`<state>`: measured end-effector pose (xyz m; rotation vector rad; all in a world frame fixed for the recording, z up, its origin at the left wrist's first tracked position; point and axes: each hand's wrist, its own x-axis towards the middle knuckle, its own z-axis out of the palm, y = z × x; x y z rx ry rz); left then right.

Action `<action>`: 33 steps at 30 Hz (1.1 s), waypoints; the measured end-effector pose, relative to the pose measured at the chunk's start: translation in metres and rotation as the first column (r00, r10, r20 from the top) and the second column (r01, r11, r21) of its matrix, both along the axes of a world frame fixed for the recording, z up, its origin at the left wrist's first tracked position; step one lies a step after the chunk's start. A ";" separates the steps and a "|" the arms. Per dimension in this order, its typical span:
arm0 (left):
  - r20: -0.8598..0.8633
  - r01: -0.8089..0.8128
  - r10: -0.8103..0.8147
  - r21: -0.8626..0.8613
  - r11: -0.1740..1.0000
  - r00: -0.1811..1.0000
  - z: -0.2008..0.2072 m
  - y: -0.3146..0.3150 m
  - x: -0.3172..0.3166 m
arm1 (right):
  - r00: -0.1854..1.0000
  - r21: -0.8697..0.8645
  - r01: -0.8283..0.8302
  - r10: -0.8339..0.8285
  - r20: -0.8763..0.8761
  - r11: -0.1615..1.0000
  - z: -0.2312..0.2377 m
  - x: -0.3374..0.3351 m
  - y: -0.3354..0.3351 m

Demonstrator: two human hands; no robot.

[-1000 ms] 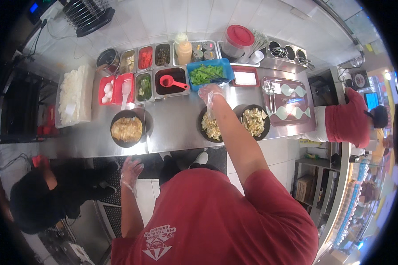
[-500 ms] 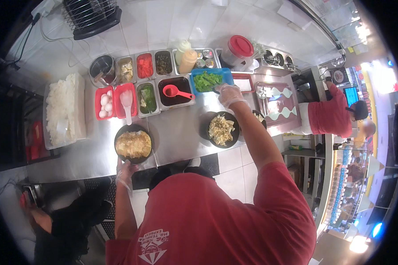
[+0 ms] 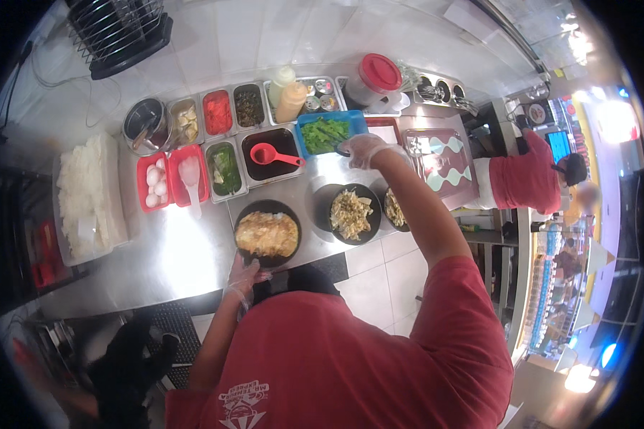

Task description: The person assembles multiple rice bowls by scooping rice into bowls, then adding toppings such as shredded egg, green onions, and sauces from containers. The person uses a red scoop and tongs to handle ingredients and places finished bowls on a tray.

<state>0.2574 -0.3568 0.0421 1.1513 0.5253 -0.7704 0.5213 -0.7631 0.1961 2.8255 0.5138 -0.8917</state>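
Note:
My gloved left hand (image 3: 245,277) grips the near rim of a dark bowl (image 3: 293,249) at the counter's front. Inside it a browned, golden topping (image 3: 267,234) covers a little white rice. My right hand (image 3: 370,151), also gloved, is closed around dark tongs (image 3: 342,149). Their tips reach into chopped green leaves (image 3: 318,134) in a blue tray (image 3: 358,123). Under my right forearm stand a second dark bowl (image 3: 373,227), holding a pale, speckled shredded food (image 3: 351,214), and a third bowl (image 3: 396,207), partly covered by the arm.
Behind the bowls are a dark sauce pan with a red ladle (image 3: 265,154), a red tub of eggs (image 3: 156,180), a red tub with a white paddle (image 3: 190,181) and squeeze bottles (image 3: 291,102). White rice (image 3: 87,193) fills a bin at left. Another person (image 3: 526,175) stands at right.
My left hand has moved the bowl with the browned topping rightward along the counter, closer to the other bowls. The right hand stays beside the blue tray, the tongs now showing over the leaves.

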 end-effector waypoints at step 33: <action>-0.380 -0.463 0.617 0.424 0.778 0.689 -0.059 0.197 -0.263 | 0.834 0.745 -0.275 -0.235 0.499 0.608 0.010 0.121 0.409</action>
